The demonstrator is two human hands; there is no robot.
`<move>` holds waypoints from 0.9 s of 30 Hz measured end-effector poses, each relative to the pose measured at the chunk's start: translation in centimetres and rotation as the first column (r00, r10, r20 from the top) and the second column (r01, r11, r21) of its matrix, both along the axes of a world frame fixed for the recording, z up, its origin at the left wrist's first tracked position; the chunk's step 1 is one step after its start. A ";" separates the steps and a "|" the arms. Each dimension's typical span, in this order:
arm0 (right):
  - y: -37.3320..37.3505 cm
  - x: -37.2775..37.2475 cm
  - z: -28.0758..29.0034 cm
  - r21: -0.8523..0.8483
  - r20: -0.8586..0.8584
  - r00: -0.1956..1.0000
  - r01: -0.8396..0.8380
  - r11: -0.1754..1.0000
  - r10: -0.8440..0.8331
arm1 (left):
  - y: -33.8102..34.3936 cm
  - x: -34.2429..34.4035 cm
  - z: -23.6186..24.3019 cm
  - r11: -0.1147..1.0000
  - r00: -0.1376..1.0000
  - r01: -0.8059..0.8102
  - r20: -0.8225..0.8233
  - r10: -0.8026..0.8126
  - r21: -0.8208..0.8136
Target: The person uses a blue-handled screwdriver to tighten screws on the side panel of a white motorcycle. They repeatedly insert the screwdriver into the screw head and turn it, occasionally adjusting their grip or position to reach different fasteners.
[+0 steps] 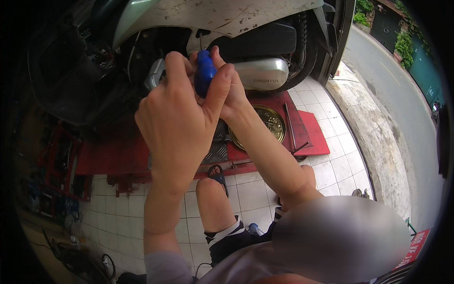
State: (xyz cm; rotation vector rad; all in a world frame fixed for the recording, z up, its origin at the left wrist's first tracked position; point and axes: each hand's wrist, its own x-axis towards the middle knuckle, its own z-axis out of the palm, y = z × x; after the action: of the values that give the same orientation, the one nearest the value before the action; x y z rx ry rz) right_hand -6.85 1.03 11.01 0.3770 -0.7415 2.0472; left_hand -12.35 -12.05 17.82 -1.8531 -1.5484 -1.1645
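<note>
Both my hands are closed around a screwdriver with a rounded blue handle. Its thin shaft points up at a small dark opening in the lower edge of a scooter's pale, dirt-spotted side panel; whether the tip touches anything is too small to tell. My left hand is nearer, its fingers curled at the left of the handle and its thumb along the right. Behind it, my right hand grips from the right, thumb up beside the handle's upper end, with most of its fingers hidden.
The scooter's silver engine cover sits right of my hands. Below, a red lift platform carries a round gold tray of small parts and a long metal tool. White floor tiles and my knees are nearer; a street lies right.
</note>
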 end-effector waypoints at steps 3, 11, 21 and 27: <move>-0.6 0.7 0.8 0.050 0.105 0.993 0.057 0.997 -0.062 | 0.0 -0.3 -0.6 0.983 0.981 0.167 -0.113 -0.159 0.073; -0.2 1.1 0.6 0.039 -0.030 0.988 -0.151 0.988 0.152 | 1.1 -0.4 -2.5 0.973 0.969 0.177 0.147 -0.199 0.148; -0.8 1.1 1.2 -0.146 0.130 0.991 -0.002 0.989 0.021 | 1.0 -1.2 -2.4 0.932 0.960 0.275 -0.012 -0.280 0.236; -0.2 0.8 -0.9 -0.020 -0.111 0.982 -0.155 0.988 0.152 | 1.8 -0.9 -2.9 0.944 0.978 0.150 0.095 -0.185 0.293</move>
State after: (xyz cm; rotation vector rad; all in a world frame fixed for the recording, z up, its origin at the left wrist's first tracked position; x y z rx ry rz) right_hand -6.04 0.85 10.10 0.5405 -0.6322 2.1600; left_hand -13.30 -10.24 14.93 -1.7731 -1.2221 -1.5158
